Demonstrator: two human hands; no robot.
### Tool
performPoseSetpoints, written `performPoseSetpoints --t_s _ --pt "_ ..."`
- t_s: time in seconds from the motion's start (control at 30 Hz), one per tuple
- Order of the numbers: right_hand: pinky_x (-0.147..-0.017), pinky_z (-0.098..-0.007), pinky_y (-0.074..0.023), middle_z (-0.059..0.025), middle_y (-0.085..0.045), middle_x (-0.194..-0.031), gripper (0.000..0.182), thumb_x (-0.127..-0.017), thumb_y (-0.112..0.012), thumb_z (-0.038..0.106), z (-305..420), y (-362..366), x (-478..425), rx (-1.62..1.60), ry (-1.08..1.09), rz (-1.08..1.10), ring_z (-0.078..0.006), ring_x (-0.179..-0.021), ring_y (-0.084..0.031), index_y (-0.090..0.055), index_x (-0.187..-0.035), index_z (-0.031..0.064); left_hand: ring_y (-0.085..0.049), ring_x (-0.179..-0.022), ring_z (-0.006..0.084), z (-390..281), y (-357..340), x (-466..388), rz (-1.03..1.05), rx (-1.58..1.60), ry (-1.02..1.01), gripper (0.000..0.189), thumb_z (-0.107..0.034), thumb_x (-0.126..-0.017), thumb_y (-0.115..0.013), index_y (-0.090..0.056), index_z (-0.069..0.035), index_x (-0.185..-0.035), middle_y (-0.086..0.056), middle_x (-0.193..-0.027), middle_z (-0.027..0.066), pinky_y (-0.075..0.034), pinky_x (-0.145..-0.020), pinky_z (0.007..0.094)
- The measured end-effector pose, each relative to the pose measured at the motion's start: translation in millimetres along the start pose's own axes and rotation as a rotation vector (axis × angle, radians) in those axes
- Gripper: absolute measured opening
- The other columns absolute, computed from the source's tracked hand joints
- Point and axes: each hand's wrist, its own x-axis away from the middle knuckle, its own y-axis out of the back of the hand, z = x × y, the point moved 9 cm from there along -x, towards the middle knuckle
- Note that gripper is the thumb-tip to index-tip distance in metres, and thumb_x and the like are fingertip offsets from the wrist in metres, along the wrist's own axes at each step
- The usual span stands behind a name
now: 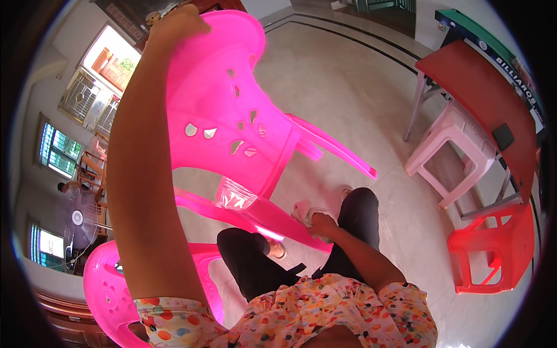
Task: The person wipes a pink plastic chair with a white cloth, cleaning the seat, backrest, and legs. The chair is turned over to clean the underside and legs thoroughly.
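Observation:
A bright pink plastic chair (226,100) with cut-out shapes is tilted in front of me. High at the upper left, my left hand (187,24) is closed on its rounded rim. My right hand (324,226) holds a pale cloth (304,211) against a lower leg of the chair, between my knees. The cloth is crumpled and partly hidden by the fingers. Clear plastic (237,195) lies on the chair near that leg. Another pink plastic chair (102,291) stands at the lower left, partly behind my left arm.
On the right, a pale pink stool (452,148) sits partly under a red-topped table (478,87), with a red stool (491,252) nearby. Behind the table is a billiards table (491,48). At the far left are a spinning fan (77,217), wooden furniture and a person (65,187).

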Motion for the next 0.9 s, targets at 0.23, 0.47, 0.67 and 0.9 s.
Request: performPoseSetpoints --t_s 0.23,0.47,0.67,0.9 --pt "-0.065 -0.0414 -0.0489 -0.0187 -0.061 -0.074 0.029 -0.063 -0.063 0.025 14 7 6 0.208 0.14 -0.3 -0.0329 -0.073 -0.062 -0.059 -0.074 -0.0014 -0.057 -0.098 0.0356 -2 3 12 -0.026 -0.144 0.069 0.035 -0.03 -0.081 -0.056 -0.058 -0.003 -0.103 -0.06 -0.102 0.0193 -0.043 -0.083 0.0453" --pt "-0.065 -0.0439 -0.0487 -0.019 -0.062 -0.078 0.028 -0.064 -0.062 0.025 22 -15 2 0.249 0.18 -0.279 -0.0341 -0.075 -0.061 -0.06 -0.075 -0.0005 -0.06 -0.092 0.0325 -8 37 39 -0.004 -0.095 0.05 0.035 -0.032 -0.083 -0.055 -0.058 -0.003 -0.102 -0.062 -0.096 0.0168 -0.045 -0.079 0.0419" --pt "-0.066 -0.0428 -0.0489 -0.0182 -0.062 -0.082 0.03 -0.066 -0.063 0.028 31 -20 -36 0.292 0.215 -0.34 -0.0332 -0.077 -0.061 -0.062 -0.079 0.001 -0.061 -0.086 0.0293 4 66 76 -0.095 -0.02 0.026 0.035 -0.035 -0.084 -0.053 -0.06 -0.007 -0.103 -0.063 -0.092 0.014 -0.046 -0.073 0.041" --pt "-0.062 -0.039 -0.0496 -0.0133 -0.064 -0.077 0.032 -0.069 -0.066 0.03 90 -14 -53 0.263 0.224 -0.157 -0.0264 -0.074 -0.064 -0.061 -0.078 0.001 -0.062 -0.08 0.0296 92 76 143 -0.245 -0.127 0.187 0.036 -0.043 -0.087 -0.049 -0.062 -0.013 -0.101 -0.064 -0.081 0.0121 -0.046 -0.069 0.0386"
